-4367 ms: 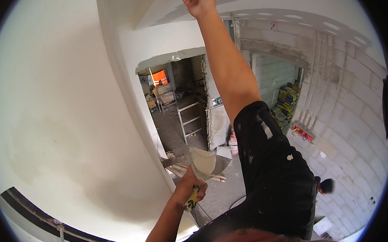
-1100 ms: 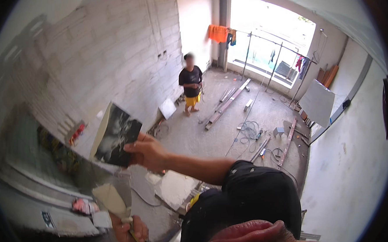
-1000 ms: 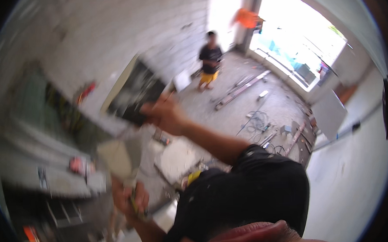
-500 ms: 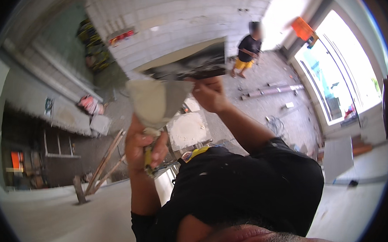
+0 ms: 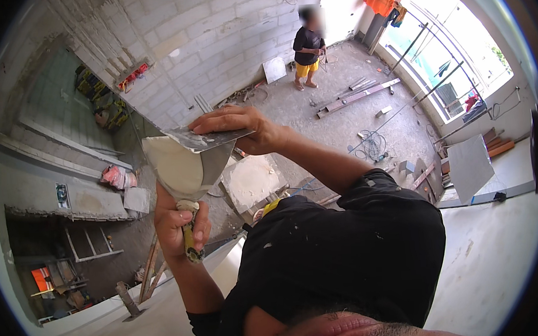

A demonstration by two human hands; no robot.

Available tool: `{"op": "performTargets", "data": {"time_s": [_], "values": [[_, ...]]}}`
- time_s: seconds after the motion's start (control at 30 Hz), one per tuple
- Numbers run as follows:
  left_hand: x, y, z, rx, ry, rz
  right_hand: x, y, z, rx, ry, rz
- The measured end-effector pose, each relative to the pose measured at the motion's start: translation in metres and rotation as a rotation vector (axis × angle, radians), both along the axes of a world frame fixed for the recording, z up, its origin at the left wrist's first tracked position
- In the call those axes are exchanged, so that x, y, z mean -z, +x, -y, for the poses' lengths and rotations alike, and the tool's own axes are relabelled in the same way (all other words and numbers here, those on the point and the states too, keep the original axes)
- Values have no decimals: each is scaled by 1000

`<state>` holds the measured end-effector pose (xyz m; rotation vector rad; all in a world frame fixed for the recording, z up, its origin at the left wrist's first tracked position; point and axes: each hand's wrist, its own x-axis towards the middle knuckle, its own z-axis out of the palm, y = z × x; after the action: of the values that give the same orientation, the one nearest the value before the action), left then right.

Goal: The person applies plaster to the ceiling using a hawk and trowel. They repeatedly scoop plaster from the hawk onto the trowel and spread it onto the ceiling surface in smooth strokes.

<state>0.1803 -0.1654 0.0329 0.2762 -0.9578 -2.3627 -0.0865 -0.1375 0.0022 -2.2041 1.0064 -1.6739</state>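
Observation:
My left hand (image 5: pixel 173 229) is wrapped round the yellow-and-black handle of a wide putty knife (image 5: pixel 218 164). Cream filler paste (image 5: pixel 174 165) lies thick across its blade. My right hand (image 5: pixel 247 128) grips a thin, flat metal smoothing blade (image 5: pixel 210 140), fingers laid along its upper face. That blade's lower edge is over the putty knife and appears to touch it near the paste. Below the two tools is a square board (image 5: pixel 254 180) with a pale coating and crumbs of paste on it.
A person (image 5: pixel 308 47) in a dark shirt and yellow shorts stands by the block wall (image 5: pixel 214 49). Metal lengths (image 5: pixel 359 97) and a coiled cable (image 5: pixel 371 144) lie on the floor. Wooden poles (image 5: pixel 149 268) lean at lower left; a grey panel (image 5: pixel 471 168) stands at right.
The smoothing blade has turned and come down leftward over the putty knife, my right hand with it. My left hand and putty knife have shifted slightly left. The view has swung.

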Motion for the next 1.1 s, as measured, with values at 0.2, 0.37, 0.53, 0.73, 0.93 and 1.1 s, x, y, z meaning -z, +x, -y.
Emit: {"op": "performTargets", "data": {"time_s": [0.2,0.37,0.53,0.73,0.93,1.1], "values": [[-1,-4,-3,-40,-17,22,2,-19,9,154,-17,-250],[-5,-1,-2,-38,-49,-44,30,-35,25,381,72,-401],[5,3,9,-179,-67,-96,71,-38,36,372,685,410],[15,-4,15,-462,-64,93,66,-16,18,-198,728,1507],[37,-8,27,-587,-105,145,67,3,1,-489,841,1580],[40,-20,30,-703,-33,31,56,31,-8,-669,993,1383]]}}
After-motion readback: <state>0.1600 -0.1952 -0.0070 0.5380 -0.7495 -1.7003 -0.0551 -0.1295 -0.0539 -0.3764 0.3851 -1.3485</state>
